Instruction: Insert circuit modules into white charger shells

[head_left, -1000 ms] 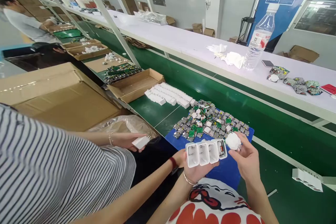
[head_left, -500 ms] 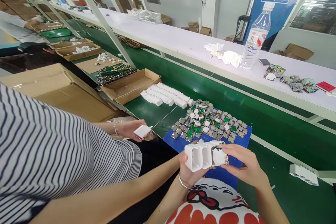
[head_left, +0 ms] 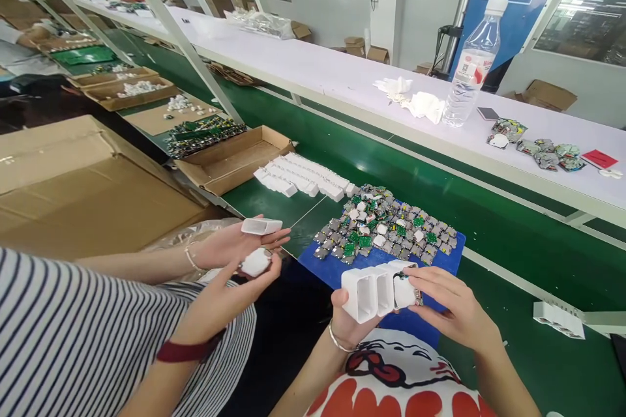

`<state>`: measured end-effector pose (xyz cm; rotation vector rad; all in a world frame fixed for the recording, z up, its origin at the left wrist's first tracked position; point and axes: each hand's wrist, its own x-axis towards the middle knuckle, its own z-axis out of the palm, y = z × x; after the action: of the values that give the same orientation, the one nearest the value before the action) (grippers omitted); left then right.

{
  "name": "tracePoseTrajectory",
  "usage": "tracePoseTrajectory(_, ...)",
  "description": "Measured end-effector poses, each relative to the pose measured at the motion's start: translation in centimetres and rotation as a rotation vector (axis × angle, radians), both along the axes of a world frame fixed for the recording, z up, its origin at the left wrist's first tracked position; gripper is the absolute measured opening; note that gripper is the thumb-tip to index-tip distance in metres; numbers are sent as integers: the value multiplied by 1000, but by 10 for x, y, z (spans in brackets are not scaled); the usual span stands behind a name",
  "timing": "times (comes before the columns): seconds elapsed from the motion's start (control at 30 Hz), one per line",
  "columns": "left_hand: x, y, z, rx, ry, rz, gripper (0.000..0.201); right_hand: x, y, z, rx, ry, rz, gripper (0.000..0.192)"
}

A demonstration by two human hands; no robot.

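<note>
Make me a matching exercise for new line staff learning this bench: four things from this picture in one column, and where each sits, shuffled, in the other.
Things:
1. row of white housings
2. pile of circuit boards
3. water bottle
4. white cap

Places:
A. standing on the white shelf
B. under the right hand, at the end of the row
C. spread on the blue mat
D. gripped from below in the left hand

Pairs: 1-D, 2-C, 3-A, 4-B
</note>
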<state>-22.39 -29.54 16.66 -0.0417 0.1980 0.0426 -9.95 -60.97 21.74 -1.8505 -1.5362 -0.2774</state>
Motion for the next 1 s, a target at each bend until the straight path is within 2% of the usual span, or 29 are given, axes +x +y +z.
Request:
tracePoseTrajectory(0.07,3,0,4,173,20,40,36,-3,0,2,-28,-43,-30,55)
tracePoseTrajectory(0.17,25,-41,6,286,-61,45,40,-8,2,5,-85,-92,-96,49)
tracePoseTrajectory(0.3,48,-93,0,302,-133,-32,44,-13,4,11,-174,-99,-149,42)
tracePoseTrajectory(0.43,51,-122,-18,274,-215,-143,45,-14,3,16,-312,-75,-171,39)
tracePoseTrajectory(0.53,51,-140,-29,200,-296,-221,45,-11,5,17,-357,-14,-185,40)
tracePoseTrajectory(0.63,53,-150,-32,72,-354,-315,53,-1,8,12,-299,188,-149,42)
tracePoseTrajectory(0.77,56,-151,-26,-55,-388,-397,64,10,12,2,-125,530,-152,42)
tracePoseTrajectory(0.87,55,-152,-22,-91,-407,-407,60,9,12,-2,-38,603,-190,35)
tracePoseTrajectory(1.0,54,-156,-21,-80,-419,-389,58,3,13,-2,39,714,-132,35)
